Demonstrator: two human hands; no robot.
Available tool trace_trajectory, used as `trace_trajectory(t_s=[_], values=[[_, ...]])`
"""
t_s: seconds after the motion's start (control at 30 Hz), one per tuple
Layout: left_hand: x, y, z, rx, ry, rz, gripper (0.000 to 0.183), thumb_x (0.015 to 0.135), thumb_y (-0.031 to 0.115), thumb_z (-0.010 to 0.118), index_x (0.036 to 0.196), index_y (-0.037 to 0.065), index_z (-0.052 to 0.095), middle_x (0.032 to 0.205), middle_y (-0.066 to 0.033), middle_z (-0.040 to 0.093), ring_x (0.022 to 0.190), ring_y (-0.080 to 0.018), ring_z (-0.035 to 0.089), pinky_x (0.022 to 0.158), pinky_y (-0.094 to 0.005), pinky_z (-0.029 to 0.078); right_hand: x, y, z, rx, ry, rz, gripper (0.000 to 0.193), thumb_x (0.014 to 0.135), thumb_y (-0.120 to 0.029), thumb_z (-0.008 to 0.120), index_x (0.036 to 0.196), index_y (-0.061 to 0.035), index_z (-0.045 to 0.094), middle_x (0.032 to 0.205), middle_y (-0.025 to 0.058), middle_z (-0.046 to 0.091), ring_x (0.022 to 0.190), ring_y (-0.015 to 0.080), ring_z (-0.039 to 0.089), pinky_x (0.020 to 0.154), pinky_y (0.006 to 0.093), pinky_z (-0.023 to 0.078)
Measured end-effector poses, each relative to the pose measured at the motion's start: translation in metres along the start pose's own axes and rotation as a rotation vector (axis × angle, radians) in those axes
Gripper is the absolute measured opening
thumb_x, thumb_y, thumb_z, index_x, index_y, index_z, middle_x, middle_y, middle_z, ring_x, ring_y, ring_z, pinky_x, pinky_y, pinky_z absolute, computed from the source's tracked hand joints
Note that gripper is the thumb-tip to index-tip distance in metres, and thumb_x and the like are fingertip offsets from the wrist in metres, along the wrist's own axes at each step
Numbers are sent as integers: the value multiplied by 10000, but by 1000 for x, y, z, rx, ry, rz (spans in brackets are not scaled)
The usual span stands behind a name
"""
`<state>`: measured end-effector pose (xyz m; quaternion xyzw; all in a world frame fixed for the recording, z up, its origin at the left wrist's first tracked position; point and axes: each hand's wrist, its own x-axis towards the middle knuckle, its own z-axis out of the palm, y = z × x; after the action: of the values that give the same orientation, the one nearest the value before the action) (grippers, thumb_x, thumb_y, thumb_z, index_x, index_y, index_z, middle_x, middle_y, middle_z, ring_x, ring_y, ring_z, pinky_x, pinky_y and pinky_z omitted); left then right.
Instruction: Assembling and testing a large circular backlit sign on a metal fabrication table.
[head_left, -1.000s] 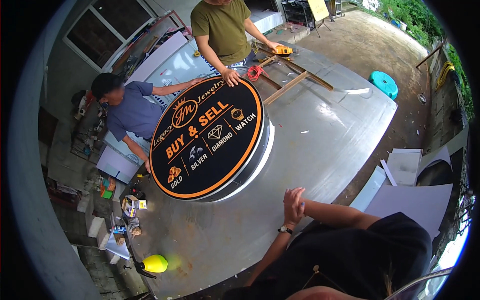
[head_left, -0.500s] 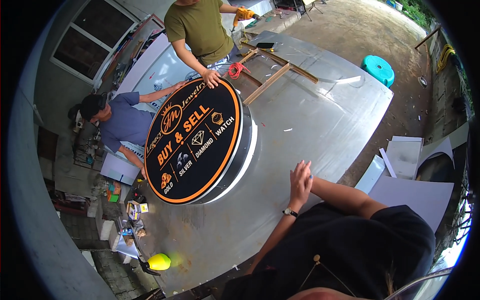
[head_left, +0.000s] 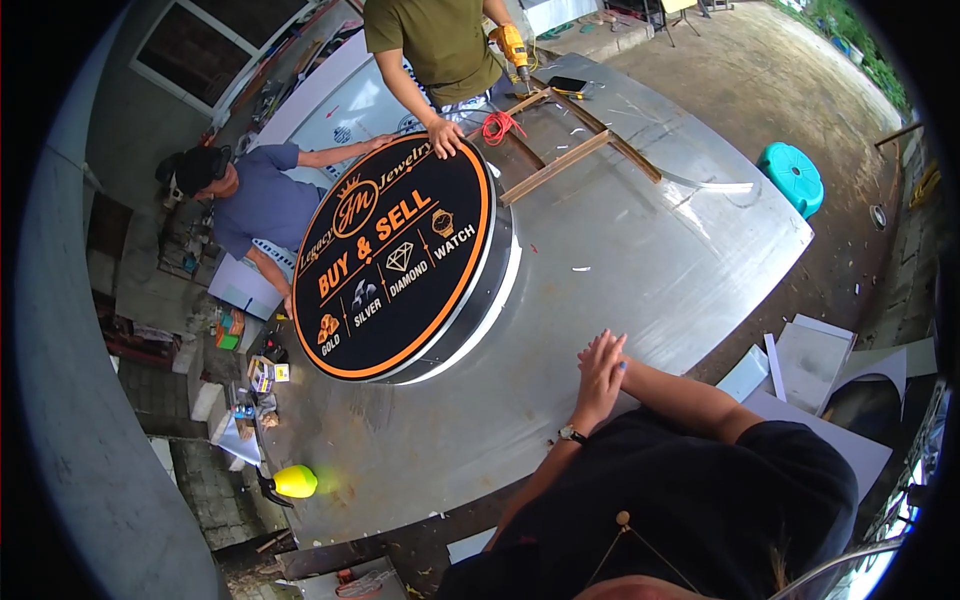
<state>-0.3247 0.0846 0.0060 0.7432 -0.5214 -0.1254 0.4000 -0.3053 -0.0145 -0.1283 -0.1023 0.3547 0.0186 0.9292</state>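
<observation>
Drill (head_left: 511, 45), far side, now points down by frame (head_left: 560, 167). Sign (head_left: 395, 225) on table (head_left: 640, 270), left; prob. heavy, stiff, scratchable, hold opp. sides of rim (head_left: 468, 323). Hands (head_left: 600, 375) clasped tog., near right (can't tell finger curl).

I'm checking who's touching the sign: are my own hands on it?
No, your hands are together, well apart from the round sign.

Smooth, matt front on the round sign (head_left: 398, 262) at left. Scuffed sheet metal with a dull shine, brighter toward the right, on the desk (head_left: 610, 310). Smooth moulded plastic for the turquoise stool (head_left: 793, 182), far right; glossy plastic for the yellow spray bottle (head_left: 296, 482), near left. Matt cloth in the black shirt (head_left: 690, 500), near.
</observation>
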Motion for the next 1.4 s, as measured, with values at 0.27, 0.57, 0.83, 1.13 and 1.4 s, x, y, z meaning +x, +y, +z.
trace_trajectory(t_s=[0.27,0.57,0.83,1.13,1.4], values=[[-28,-27,-1,100,78,-224,452,947,228,368,1389,136,356,1409,-233,308,1273,-411,321,1046,-493,256,-40,10,27,32,147,105,485,950,-396,259,1105,-14,513,1072,160,582,990,321,539,924,501,415],[-18,9,11,143,74,-50,490,932,277,416,1400,152,339,1416,-241,291,1286,-408,310,1040,-512,237,-44,11,12,80,152,149,484,943,-406,280,1122,-17,505,1131,162,547,1023,322,522,944,496,394],[-32,-5,16,139,65,-265,486,968,340,334,1427,191,277,1439,-201,268,1312,-401,261,1048,-530,216,-48,19,20,130,157,170,486,937,-415,299,1137,-20,497,1183,164,516,1053,323,506,961,491,375],[-23,5,4,206,58,-151,613,912,364,478,1431,136,244,1418,-218,294,1290,-399,305,1019,-529,262,-54,22,12,206,150,175,491,930,-425,320,1155,-23,489,1242,166,482,1087,324,489,981,486,354],[-65,-85,-11,414,-38,-597,558,781,426,650,1168,53,498,1147,-167,551,1011,-335,551,812,-437,453,-72,-5,35,-30,282,115,361,892,-405,441,1028,-78,511,1105,109,482,1024,245,490,954,460,366]])
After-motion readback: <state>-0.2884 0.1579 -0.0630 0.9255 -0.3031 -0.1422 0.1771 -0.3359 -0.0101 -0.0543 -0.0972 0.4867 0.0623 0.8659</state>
